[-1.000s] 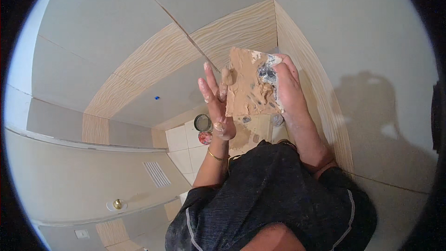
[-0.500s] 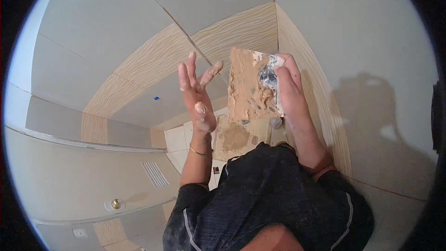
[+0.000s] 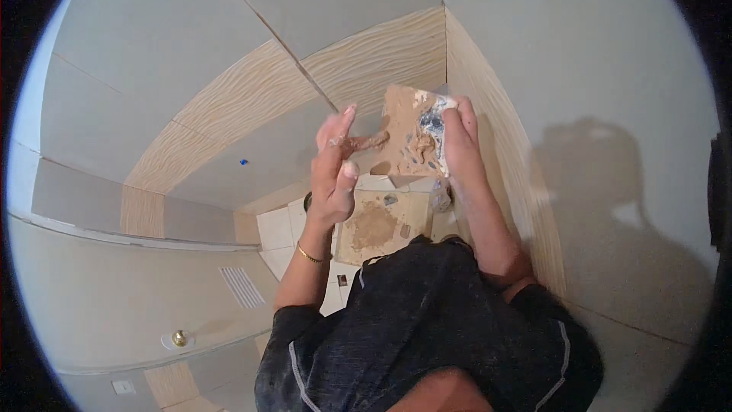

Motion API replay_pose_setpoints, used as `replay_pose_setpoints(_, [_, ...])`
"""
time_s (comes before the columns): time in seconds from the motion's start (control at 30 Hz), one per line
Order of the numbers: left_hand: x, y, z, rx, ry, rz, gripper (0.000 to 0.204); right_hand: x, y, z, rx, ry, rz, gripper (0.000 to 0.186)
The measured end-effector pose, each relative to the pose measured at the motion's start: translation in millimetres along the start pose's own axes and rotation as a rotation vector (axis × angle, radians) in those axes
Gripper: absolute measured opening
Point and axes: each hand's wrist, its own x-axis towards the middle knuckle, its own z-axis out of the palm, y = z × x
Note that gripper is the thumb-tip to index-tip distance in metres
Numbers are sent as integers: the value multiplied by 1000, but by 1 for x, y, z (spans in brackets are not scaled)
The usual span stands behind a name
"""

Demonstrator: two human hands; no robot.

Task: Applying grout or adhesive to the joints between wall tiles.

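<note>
A small tile piece (image 3: 402, 126) is held up in front of me, its facing side coated with tan mortar. White and dark grey patches show near its right edge. My right hand (image 3: 464, 141) is closed around that edge, thumb over the coated side. At the opposite edge, my left hand (image 3: 332, 175) has its fingers apart and grips nothing. One of its fingers, caked with mortar, reaches the tile's left edge and seems to touch the coating. More mortar smears the left fingertips and thumb.
Below on the floor lies a pale board (image 3: 351, 243) with a patch of tan mortar (image 3: 374, 226) and small pieces on it. A crumpled bag-like item (image 3: 441, 197) is beside it. Grey tiled walls (image 3: 610, 53) with a wavy beige band (image 3: 381, 49) meet in a corner ahead.
My left hand has moved up and right, bringing a mortar-covered finger to the tile's left edge. The tile, still in my right hand, has tilted a little. Its lower left mortar ridge looks reduced.
</note>
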Motion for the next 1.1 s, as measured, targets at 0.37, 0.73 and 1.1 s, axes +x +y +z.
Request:
replay_pose_setpoints(0.37, [112,-40,27,-786,51,-396,53,32,76,-27,121,311,239,23])
replay_pose_setpoints(0.73, [368,-21,54,186,615,609,68,44,121,-50,114,227,245,19])
replay_pose_setpoints(1.1, [354,-61,89,727,479,627,78,42,136,-54,-224,352,58,13])
